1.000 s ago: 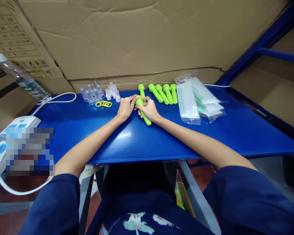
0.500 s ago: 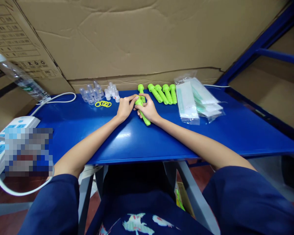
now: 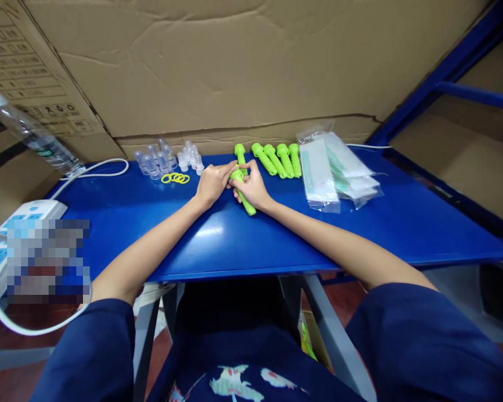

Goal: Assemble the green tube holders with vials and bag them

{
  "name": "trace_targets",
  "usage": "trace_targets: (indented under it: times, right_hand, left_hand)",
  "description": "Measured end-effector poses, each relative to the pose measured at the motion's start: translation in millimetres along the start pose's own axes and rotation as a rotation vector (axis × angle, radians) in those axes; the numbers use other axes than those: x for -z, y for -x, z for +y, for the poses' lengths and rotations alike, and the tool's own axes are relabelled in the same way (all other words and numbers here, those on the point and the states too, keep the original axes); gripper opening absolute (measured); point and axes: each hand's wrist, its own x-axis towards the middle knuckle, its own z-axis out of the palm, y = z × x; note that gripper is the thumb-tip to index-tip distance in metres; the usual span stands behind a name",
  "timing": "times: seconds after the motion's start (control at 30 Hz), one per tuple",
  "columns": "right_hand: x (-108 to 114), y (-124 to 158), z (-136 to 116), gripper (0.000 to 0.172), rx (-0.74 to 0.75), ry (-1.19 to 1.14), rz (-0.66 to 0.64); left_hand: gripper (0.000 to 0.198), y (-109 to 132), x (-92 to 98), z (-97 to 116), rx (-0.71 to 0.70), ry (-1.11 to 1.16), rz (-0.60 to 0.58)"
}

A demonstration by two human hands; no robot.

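Note:
A bright green, torch-shaped plastic tube [image 3: 246, 202] slants toward me over the blue table. My right hand [image 3: 255, 190] is closed round its wider upper end. At that same end, the fingertips of my left hand [image 3: 212, 184] press together against the tube's head. A small yellowish spot shows there, too small to make out. Just behind my fingers lies another green tube [image 3: 240, 149]. Several more green tubes [image 3: 281, 162] lie in a row to the right. Yellow rings [image 3: 175, 178] rest left of my left hand, in front of clear plastic capsules [image 3: 153, 164] and white-based clear pieces [image 3: 190, 158].
Flat clear packets [image 3: 322, 173] with white and green contents are piled at the right. On the left stand a tilted water bottle [image 3: 46, 146] and a white power strip [image 3: 37, 211] with a white cable [image 3: 104, 174]. Cardboard [image 3: 251, 67] walls the back of the table [image 3: 218, 251].
My left fingertips have shifted slightly over the head of the held tube, and a yellowish spot now shows there. Both hands still hold it in nearly the same place; the view moved a little.

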Motion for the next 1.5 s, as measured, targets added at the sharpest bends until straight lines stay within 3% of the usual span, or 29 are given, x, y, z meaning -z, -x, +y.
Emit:
trace_targets:
  times: [0.17,0.33,0.7,0.97,1.13,1.5]
  right_hand:
    - [0,-2,3,0.062,0.018,-0.015,0.017]
    - [1,-2,3,0.062,0.026,-0.017,0.008]
    - [1,-3,4,0.066,0.040,-0.006,0.023]
    - [3,-4,7,0.064,0.068,0.046,0.051]
    - [4,-4,3,0.071,0.021,0.069,0.032]
    - [3,-3,1,0.063,0.002,0.093,0.086]
  left_hand:
    - [0.033,1,4.0,6,-0.009,-0.298,0.009]
    - [0.034,1,6.6,11,-0.018,-0.383,0.023]
    - [0.036,3,2.7,9,-0.013,-0.399,0.038]
    - [0.050,7,1.4,18,-0.086,-0.377,0.025]
    - [0.051,8,0.8,17,-0.087,-0.342,0.027]
    - [0.048,8,3.5,21,-0.048,-0.346,-0.020]
